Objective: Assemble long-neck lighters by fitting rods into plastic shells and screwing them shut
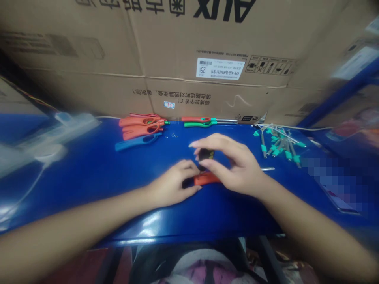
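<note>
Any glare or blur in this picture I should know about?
Head view: glare on the blue table near its front edge; head view: the round white object at left is smeared; head view: marks on the black object in the right hand are too soft to read.

Glossy blue surface (pixel 89 165) carries orange handles (pixel 130 128), blue handle (pixel 132 144) beside them, red lighter (pixel 195 118), green lighter (pixel 197 124), teal-ended metal tubes (pixel 278 148).

Orange lighter (pixel 207 178), partly hidden, silver rod (pixel 268 169) pointing right, dark yellow-marked object (pixel 206 154) near its left end
</note>
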{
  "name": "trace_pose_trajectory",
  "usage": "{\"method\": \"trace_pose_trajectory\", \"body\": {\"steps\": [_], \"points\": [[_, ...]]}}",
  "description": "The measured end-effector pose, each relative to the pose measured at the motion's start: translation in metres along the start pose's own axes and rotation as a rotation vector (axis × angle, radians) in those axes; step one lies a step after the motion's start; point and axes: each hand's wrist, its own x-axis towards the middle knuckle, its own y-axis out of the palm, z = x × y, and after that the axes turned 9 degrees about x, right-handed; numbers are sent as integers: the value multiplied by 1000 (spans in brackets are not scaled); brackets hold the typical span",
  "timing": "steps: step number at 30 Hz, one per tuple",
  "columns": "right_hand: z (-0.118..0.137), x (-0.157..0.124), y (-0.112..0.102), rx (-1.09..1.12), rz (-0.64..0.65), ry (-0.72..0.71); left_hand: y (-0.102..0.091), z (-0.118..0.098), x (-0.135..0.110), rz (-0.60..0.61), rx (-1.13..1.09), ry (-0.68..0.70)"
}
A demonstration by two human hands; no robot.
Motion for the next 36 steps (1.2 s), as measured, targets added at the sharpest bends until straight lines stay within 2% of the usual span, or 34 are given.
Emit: {"method": "trace_pose_trajectory", "body": {"steps": [4, 8, 10, 13, 16, 18, 21, 23, 28, 30, 33, 36], "points": [[1, 0, -1, -251, -68, -140, 1, 1, 0, 1, 9, -5], [2, 1, 1, -49, -34, 3, 0, 0, 0, 1, 5, 13], [0, 2, 1, 12, -65, 45, -1, 0, 0, 0, 6, 9], [-5, 2, 0, -99, -174, -23, -1, 0, 0, 5, 10, 8], [-6, 1, 0, -206, -207, -84, 0, 1, 0, 1, 5, 12], [-4, 0, 1, -137, -177, -25, 0, 1, 0, 0, -1, 14], [-1, 1, 2, 108, -100, 93, 0, 1, 0, 7, 9, 14], [0, 2, 3, 156, -85, 78, 0, 1, 0, 5, 18, 16], [1, 1, 2, -166, -147, -102, 1, 1, 1, -3, -4, 10], [4, 0, 2, -119, -123, -28, 0, 1, 1, -1, -3, 12], [4, 2, 3, 149, -74, 168, 0, 1, 0, 1, 14, 16], [-4, 3, 2, 235, -121, 182, 0, 1, 0, -6, 16, 28]]}}
